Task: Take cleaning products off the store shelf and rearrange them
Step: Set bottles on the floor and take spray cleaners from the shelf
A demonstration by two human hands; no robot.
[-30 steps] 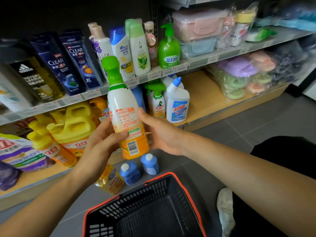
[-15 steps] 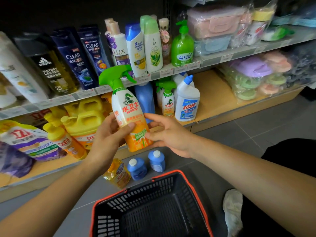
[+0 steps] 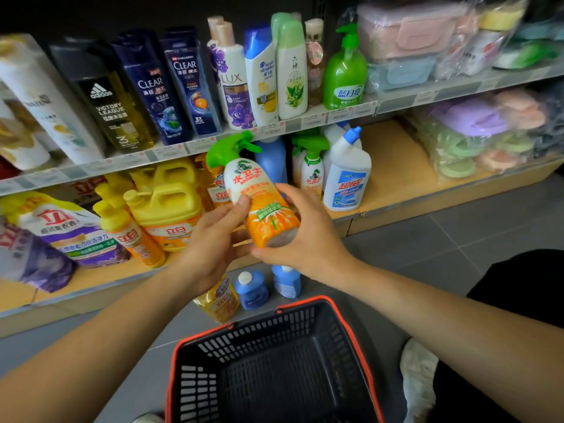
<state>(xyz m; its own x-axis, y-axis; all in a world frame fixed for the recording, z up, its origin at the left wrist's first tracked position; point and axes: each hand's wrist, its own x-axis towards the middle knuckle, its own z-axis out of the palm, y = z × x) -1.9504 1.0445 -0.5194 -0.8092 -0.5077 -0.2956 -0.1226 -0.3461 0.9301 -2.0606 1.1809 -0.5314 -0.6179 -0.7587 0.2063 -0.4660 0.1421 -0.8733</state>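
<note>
Both hands are on the spray bottle (image 3: 259, 203), the orange-and-white one with the green trigger head, and it hangs in the air in front of the lower shelf (image 3: 393, 166), above the floor and not yet over the basket (image 3: 274, 337). It sits tilted, trigger head up and to the left, base swung towards the camera, with the printed front turned up to the eye. That looks like a hold for reading or checking the label, not for setting it down.

The left hand (image 3: 210, 248) steadies the middle, thumb pressed on the front label. Its fingers go behind the bottle and are hidden, so they probably wrap round the back. The right hand (image 3: 308, 236) cups the base from the right, fingers curled over the far side and palm under the weight. With two holds on it, the bottle can be turned without slipping.

Its twin sprayer (image 3: 312, 175) stands upright on the lower shelf next to a white toilet cleaner (image 3: 348, 181). That row looks like the place this bottle belongs.

Down on the floor, small blue bottles (image 3: 251, 290) and a yellow bottle (image 3: 218, 302) stand between the shelf edge and the basket, apparently parked there while sorting goes on. I'd say the rearranging is still at an early stage.
</note>
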